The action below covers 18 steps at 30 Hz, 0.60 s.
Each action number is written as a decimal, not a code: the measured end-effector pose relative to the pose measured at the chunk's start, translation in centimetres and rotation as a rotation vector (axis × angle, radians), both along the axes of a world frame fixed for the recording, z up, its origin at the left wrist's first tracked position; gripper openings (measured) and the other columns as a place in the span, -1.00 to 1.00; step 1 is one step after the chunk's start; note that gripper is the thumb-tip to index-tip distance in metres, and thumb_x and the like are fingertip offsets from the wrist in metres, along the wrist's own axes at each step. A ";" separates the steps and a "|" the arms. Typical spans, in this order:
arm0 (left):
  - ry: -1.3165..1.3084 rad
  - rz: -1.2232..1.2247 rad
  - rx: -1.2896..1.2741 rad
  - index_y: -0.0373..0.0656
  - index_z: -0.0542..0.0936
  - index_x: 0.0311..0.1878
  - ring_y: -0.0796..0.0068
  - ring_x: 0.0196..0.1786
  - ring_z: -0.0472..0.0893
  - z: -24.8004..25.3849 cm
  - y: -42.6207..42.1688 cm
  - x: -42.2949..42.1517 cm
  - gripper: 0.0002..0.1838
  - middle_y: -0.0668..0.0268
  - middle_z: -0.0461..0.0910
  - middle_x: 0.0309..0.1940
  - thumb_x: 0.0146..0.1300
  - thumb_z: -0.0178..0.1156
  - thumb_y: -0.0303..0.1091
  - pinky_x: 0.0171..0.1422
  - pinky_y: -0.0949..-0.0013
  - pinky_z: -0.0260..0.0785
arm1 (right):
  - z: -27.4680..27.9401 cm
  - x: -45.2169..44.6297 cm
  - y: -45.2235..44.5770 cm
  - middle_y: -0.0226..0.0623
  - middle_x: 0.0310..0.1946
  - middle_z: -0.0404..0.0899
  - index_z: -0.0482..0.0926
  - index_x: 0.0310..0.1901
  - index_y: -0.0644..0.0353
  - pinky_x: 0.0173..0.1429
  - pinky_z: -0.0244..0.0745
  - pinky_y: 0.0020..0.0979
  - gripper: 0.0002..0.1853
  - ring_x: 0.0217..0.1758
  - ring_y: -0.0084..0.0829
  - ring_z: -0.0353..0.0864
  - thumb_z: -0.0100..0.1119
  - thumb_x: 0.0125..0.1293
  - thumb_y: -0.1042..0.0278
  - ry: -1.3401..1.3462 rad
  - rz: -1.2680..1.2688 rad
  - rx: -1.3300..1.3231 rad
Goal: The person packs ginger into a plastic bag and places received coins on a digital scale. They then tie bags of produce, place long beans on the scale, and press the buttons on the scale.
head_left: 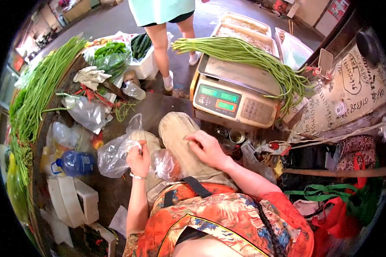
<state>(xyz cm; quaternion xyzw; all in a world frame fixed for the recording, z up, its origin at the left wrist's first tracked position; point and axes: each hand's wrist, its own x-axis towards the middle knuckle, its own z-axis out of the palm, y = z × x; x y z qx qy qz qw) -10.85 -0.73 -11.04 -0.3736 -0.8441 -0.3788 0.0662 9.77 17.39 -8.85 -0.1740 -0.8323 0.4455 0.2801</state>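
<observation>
Down at the left knee, my left hand [138,162] is closed, pinching the edge of a clear plastic bag [114,157] that hangs crumpled to its left. My right hand [206,149] is over the other knee, its fingers loosely bent and apart, with nothing visible in them. Between the two hands, a second clear bag [166,165] with something reddish inside lies in my lap. Beyond the right hand stands a digital scale [221,98] with lit displays. A bundle of long green beans [244,53] lies across its metal pan and droops over the right side.
More long beans [40,92] lie along the left stall edge, near bagged greens [109,51] and cucumbers [141,45]. A blue jug [76,163] and white foam pieces [68,199] are lower left. A person [161,43] stands ahead. Marked cardboard [343,94] leans at right.
</observation>
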 end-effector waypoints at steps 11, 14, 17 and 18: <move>0.035 -0.042 0.023 -0.15 0.68 -0.19 0.29 -0.54 0.49 -0.1 -0.1 -0.2 -0.92 0.23 0.54 -0.57 0.28 0.24 -0.45 -0.38 0.29 0.33 | -0.9 8.5 5.8 -0.23 -0.57 0.42 0.38 0.35 0.18 -0.33 0.40 -0.37 -0.45 -0.53 -0.43 0.44 0.16 0.30 0.50 -0.153 -0.516 0.042; 0.024 -0.038 0.037 -0.16 0.68 -0.20 0.32 -0.54 0.50 -0.2 0.1 -0.1 -0.92 0.25 0.58 -0.53 0.27 0.24 -0.46 -0.39 0.31 0.33 | -0.9 10.1 6.3 -0.10 -0.54 0.48 0.35 0.37 0.14 -0.28 0.44 -0.23 -0.43 -0.47 -0.23 0.51 0.14 0.31 0.44 -0.242 -0.562 0.085; 0.040 -0.052 0.047 -0.17 0.68 -0.21 0.35 -0.52 0.51 -0.2 0.2 -0.1 -0.92 0.27 0.62 -0.47 0.27 0.24 -0.45 -0.37 0.32 0.34 | -0.5 10.5 6.5 0.04 -0.52 0.56 0.33 0.39 0.16 -0.23 0.49 -0.11 -0.42 -0.42 -0.05 0.62 0.11 0.31 0.38 -0.296 -0.583 0.087; 0.022 -0.042 0.040 -0.17 0.69 -0.20 0.35 -0.51 0.51 -0.2 0.2 0.0 -0.91 0.27 0.62 -0.46 0.27 0.24 -0.45 -0.36 0.32 0.34 | -0.4 10.6 6.7 0.04 -0.53 0.55 0.32 0.40 0.17 -0.24 0.48 -0.11 -0.41 -0.43 -0.06 0.61 0.11 0.31 0.38 -0.323 -0.593 0.071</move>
